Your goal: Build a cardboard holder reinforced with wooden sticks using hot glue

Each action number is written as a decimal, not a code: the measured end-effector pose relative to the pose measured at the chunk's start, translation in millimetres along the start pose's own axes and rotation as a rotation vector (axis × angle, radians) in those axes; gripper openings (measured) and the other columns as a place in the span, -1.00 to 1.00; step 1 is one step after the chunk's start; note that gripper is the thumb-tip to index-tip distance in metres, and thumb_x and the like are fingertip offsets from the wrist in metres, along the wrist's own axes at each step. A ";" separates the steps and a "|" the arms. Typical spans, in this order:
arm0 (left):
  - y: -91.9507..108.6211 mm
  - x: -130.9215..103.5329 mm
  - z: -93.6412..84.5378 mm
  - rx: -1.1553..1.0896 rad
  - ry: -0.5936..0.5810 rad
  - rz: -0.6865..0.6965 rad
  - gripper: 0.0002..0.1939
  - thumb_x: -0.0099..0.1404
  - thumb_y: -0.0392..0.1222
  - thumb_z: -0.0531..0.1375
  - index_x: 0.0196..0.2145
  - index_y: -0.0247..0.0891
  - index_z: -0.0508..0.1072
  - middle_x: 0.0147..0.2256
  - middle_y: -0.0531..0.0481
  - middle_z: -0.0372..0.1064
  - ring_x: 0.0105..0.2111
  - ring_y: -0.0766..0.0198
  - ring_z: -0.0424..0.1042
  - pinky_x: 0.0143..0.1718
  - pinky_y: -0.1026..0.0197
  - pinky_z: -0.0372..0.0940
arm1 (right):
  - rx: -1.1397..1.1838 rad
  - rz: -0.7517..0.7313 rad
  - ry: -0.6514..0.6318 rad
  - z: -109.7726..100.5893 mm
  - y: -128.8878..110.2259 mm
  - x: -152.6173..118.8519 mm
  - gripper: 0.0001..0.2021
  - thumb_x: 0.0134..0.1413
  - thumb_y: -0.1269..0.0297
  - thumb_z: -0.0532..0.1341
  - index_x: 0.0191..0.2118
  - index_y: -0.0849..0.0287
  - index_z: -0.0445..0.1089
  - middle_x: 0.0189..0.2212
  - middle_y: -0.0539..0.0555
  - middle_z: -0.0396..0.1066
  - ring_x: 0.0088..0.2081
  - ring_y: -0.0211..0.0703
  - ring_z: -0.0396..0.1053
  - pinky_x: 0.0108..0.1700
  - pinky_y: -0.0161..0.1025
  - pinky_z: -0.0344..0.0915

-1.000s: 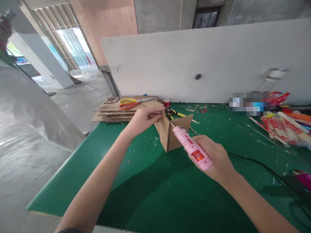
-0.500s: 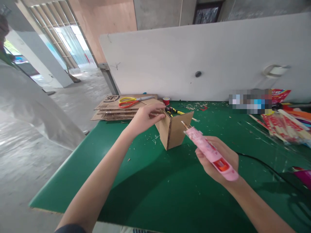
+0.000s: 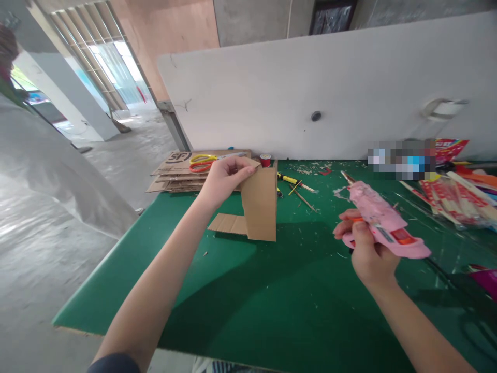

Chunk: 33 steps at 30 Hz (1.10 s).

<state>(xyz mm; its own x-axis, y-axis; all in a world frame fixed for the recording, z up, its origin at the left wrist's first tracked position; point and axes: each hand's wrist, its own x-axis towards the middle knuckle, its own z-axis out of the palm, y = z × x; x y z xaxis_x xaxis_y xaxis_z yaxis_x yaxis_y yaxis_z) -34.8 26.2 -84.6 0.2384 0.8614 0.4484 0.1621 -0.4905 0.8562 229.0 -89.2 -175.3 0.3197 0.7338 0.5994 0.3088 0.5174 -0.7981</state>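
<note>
My left hand [image 3: 230, 178] pinches the top edge of a folded piece of cardboard [image 3: 261, 204] that stands upright on the green tabletop [image 3: 217, 290]. One cardboard flap [image 3: 229, 224] lies out to the left at its foot. Off to the right, my right hand [image 3: 368, 248] grips a pink hot glue gun [image 3: 382, 215] by its handle. The gun's metal nozzle points up and left, apart from the cardboard. Scissors [image 3: 204, 161] with yellow and orange handles rest on flat cardboard sheets [image 3: 182, 178] behind my left hand.
Behind the cardboard are a red spool [image 3: 265, 160], a yellow-handled tool [image 3: 288, 178] and thin sticks [image 3: 305, 198]. Packets of sticks [image 3: 458, 199] lie at the right. A black cable [image 3: 438, 272] trails from the glue gun. A person in pale trousers [image 3: 50, 160] stands at the left.
The cardboard has been turned, so a broad face now shows and a flap lies to the left. My right hand has carried the glue gun rightward, away from the cardboard.
</note>
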 end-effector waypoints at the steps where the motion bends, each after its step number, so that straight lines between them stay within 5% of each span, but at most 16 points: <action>1: -0.7 3.6 -1.5 -0.034 0.024 -0.045 -0.71 0.12 -0.01 0.28 -0.41 -0.32 0.44 -0.44 0.00 0.39 -0.46 0.38 0.34 -0.49 0.36 0.22 | 0.001 0.006 -0.008 -0.2 -0.7 -0.4 -0.77 0.15 0.08 0.14 -0.27 0.14 0.36 -0.52 -0.02 0.36 -0.53 -0.25 0.34 -0.48 -0.27 0.33; 11: -31.7 48.4 2.3 -0.298 0.033 -0.560 -0.80 0.07 -0.16 0.34 -0.41 -0.31 0.44 -0.43 -0.03 0.45 -0.45 0.33 0.44 -0.41 0.27 0.38 | -0.065 0.103 -0.029 7.7 -4.0 -8.8 -0.78 0.09 0.09 0.19 -0.30 0.15 0.39 -0.54 -0.01 0.39 -0.54 -0.28 0.35 -0.47 -0.30 0.35; 18: -60.2 52.6 19.1 -0.280 -0.066 -0.672 -0.79 0.04 -0.22 0.37 -0.39 -0.32 0.44 -0.39 -0.07 0.49 -0.43 0.31 0.48 -0.34 0.20 0.42 | 0.006 0.290 0.062 25.7 -0.6 -11.0 -0.70 0.03 0.05 0.24 -0.26 0.21 0.42 -0.53 0.02 0.41 -0.55 -0.27 0.36 -0.52 -0.30 0.36; 26: -75.9 57.6 42.8 0.030 -0.147 -0.628 -0.77 0.10 -0.12 0.32 -0.49 -0.31 0.37 -0.55 0.00 0.41 -0.54 0.30 0.43 -0.43 0.21 0.36 | 0.102 0.413 0.107 26.6 3.4 -8.4 -0.66 0.00 0.04 0.27 -0.23 0.23 0.42 -0.65 -0.08 0.29 -0.64 -0.32 0.25 -0.63 -0.35 0.23; 30: -62.1 40.7 30.5 0.243 -0.148 -0.535 -0.70 0.13 0.02 0.26 -0.39 -0.32 0.44 -0.46 -0.09 0.46 -0.45 0.17 0.46 -0.39 0.17 0.33 | 0.089 0.387 0.137 24.9 7.3 -7.9 -0.68 -0.02 0.05 0.29 -0.26 0.23 0.43 -0.68 -0.10 0.24 -0.67 -0.34 0.19 -0.67 -0.37 0.13; 33: -34.8 3.0 11.8 0.374 -0.121 -0.421 -0.58 0.13 0.11 0.22 -0.18 -0.27 0.45 -0.24 -0.15 0.50 -0.26 0.10 0.48 -0.29 0.20 0.30 | 0.080 0.377 0.108 24.2 7.3 -7.3 -0.69 0.00 0.05 0.28 -0.29 0.23 0.42 -0.69 -0.10 0.24 -0.67 -0.35 0.19 -0.67 -0.37 0.12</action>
<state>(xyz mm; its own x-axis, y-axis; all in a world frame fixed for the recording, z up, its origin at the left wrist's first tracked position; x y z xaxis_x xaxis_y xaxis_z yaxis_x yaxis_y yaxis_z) -28.4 44.3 -116.1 0.1841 0.9822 0.0370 0.5891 -0.1404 0.7958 207.2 -80.1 -187.0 0.4914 0.8303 0.2630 0.0828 0.2561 -0.9631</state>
